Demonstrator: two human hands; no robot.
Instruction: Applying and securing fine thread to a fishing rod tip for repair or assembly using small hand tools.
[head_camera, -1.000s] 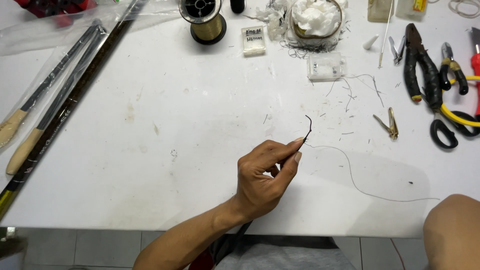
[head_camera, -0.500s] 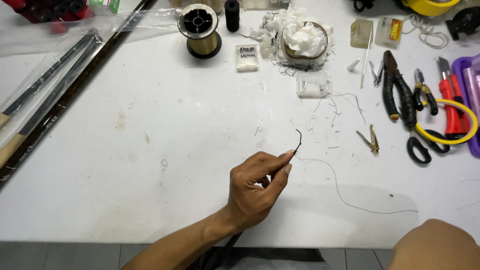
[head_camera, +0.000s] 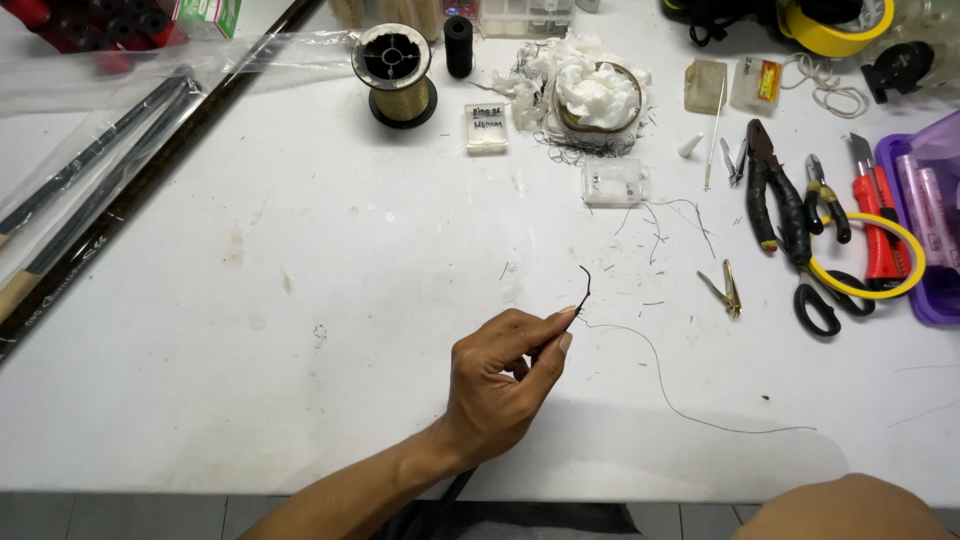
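Head view, left hand (head_camera: 500, 385): fingers curled, thumb and forefinger pressed together, pinching a wire (head_camera: 583, 285).
Wire: thin, black, short; sticks up past the fingertips with a small bend at its top; held just above the desk (head_camera: 300, 300), near the middle front.
Thread (head_camera: 680, 395): fine, dark; runs from the pinch in a loose curve to the right across the desk.
Right hand: not visible; only a bare forearm (head_camera: 850, 510) shows at the lower right edge, so its state cannot be told.
Snips (head_camera: 727, 290): small, brass-coloured, lying right of the wire, apart from it.
Pliers (head_camera: 775, 195): black-handled, further right, beside scissors (head_camera: 825, 290).
Spool (head_camera: 395, 70): gold thread, far side of the desk.
Rods (head_camera: 110, 170): dark, lying diagonally at left.
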